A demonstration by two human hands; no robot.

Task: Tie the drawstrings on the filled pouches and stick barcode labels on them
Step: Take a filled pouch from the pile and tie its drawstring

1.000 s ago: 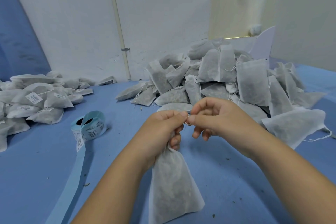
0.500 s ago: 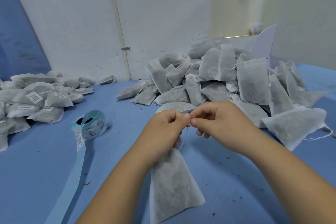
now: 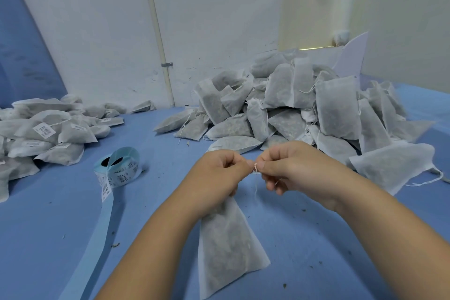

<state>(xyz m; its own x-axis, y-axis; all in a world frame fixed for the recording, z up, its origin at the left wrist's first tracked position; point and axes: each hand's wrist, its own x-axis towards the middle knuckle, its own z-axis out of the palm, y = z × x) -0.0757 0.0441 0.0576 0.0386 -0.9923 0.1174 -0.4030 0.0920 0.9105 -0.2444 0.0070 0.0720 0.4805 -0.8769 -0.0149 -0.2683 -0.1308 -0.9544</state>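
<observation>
Pouch [image 3: 226,246] position: centre foreground, neck uppermost, its filled white body widening downward over the blue table surface [image 3: 316,251]. Whether its base rests on the surface cannot be told.

Left hand [image 3: 216,178]: fingers curled round the gathered neck of the pouch, gripping it from the left. Thumb and forefinger meet at the drawstring [image 3: 255,171].

Right hand [image 3: 292,168]: thumb and forefinger pinch the drawstring just beside the left fingertips; the remaining fingers are curled under. The two hands are almost touching at the pinch point. A loose end of the thin white string hangs down between them.

Surroundings:

- Large heap of pouches [image 3: 304,109]: behind the hands and to the right, stacked against the wall [image 3: 207,19]. Loose strings trail from several necks. One pouch lies apart at the near right edge of the heap.
- Smaller heap of pouches [image 3: 48,129]: far left, well apart from the large heap. Several of these carry white barcode labels.
- Label roll [image 3: 121,168]: on the table surface between the smaller heap and the left hand, standing on edge. Printed labels show on its outer turn.
- Liner strip [image 3: 97,238]: pale blue, running from the roll toward the lower frame edge.
- Pipe [image 3: 158,44]: pale, fixed to the wall by a bracket, behind the gap between the heaps.
- Dark specks lie scattered on the table surface.
</observation>
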